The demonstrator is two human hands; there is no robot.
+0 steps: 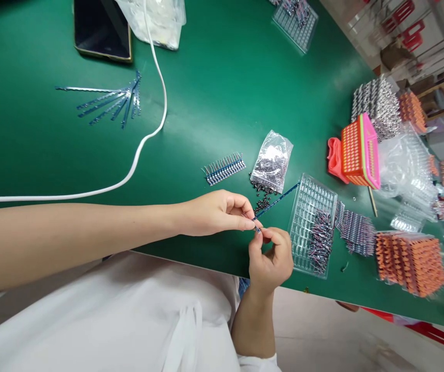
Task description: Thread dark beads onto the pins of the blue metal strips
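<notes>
A narrow blue circuit-board strip [277,201] runs slantwise from my fingertips toward the clear tray. My left hand [225,212] pinches it near its lower end, thumb against fingers. Right beside it, my right hand [271,258] is closed, its thumb and index finger pinching the end of the same strip. Small dark round parts [264,199] lie spilled just beyond my fingers, at the mouth of a clear plastic bag [272,161]. Left of the bag rests a blue board strip with thin wires [225,169]. Any tiny part between my fingertips is too small to make out.
A clear compartment tray [303,227] with wired parts stands at right, near stacked orange parts [410,263] and an orange-pink basket [357,150]. More blue strips [117,101] fan out at upper left, below a phone [101,28]. A white cable [139,152] crosses the green table.
</notes>
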